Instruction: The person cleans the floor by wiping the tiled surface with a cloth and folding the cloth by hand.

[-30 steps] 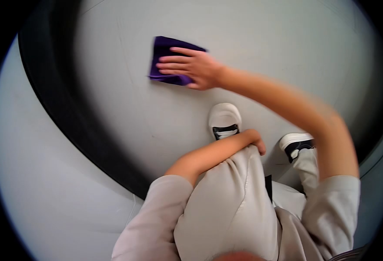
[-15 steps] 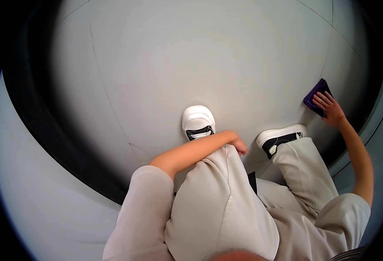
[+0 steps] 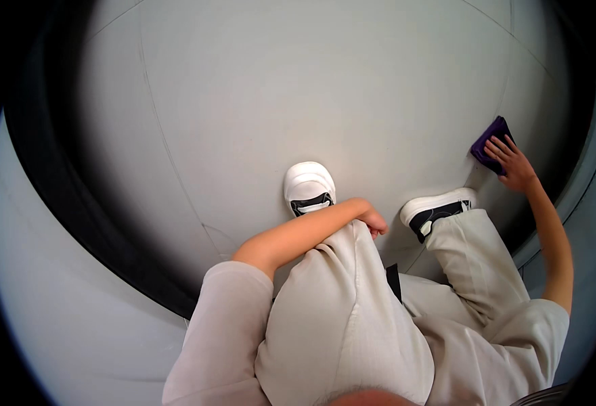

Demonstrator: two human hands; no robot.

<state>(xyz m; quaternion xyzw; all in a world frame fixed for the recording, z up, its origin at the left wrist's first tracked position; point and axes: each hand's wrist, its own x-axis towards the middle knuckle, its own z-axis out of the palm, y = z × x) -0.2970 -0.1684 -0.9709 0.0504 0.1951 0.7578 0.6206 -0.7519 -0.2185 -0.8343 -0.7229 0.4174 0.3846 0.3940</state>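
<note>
"Pale grey floor (image 3: 244,101) fills most of the view, crossed by thin dark seams. What borders it?"

"On the left, a broad, curved black band (image 3: 74,183), with another pale grey surface (image 3: 47,291) beyond it."

"And where is the cloth?"

"The folded, dark purple fabric cloth (image 3: 485,150) lies on the floor at the far right, near a black shoe with a thick white sole (image 3: 440,210). The person's right hand (image 3: 512,166) is on top of it, open, its fingers extended and slightly apart."

"Does the left hand (image 3: 372,220) touch the cloth too?"

"It is well apart from it. The left forearm rests across a raised knee in light beige fabric trousers (image 3: 345,318), and the hand droops over the knee's side with the fingers curled. How tightly they close, one cannot tell."

"What is in front of that knee?"

"A white-toed shoe with black and white upper parts (image 3: 309,181), flat on the floor, partly hidden by the forearm."
</note>
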